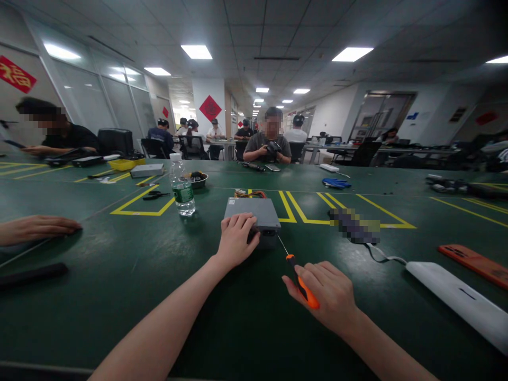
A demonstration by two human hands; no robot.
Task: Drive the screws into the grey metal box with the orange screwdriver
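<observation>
A grey metal computer power supply unit [257, 210] lies on the green table in front of me, with a bundle of coloured cables [254, 194] at its far side. My left hand [238, 239] grips its near left part, fingers over the top and thumb against the near face beside the power socket. An orange and black screwdriver [305, 288] is in my right hand [331, 291], its handle under the curled fingers. The thin shaft slants up and left, its tip close to the unit's near right corner. Whether the tip touches a screw, I cannot tell.
A water bottle [183, 188] stands left of the unit, near a round bowl [197, 180]. On the right lie a white power strip [456, 296], an orange phone [476, 263] and blue gloves [335, 183]. Another person's hand [51, 226] rests at the left; a person [268, 145] sits opposite.
</observation>
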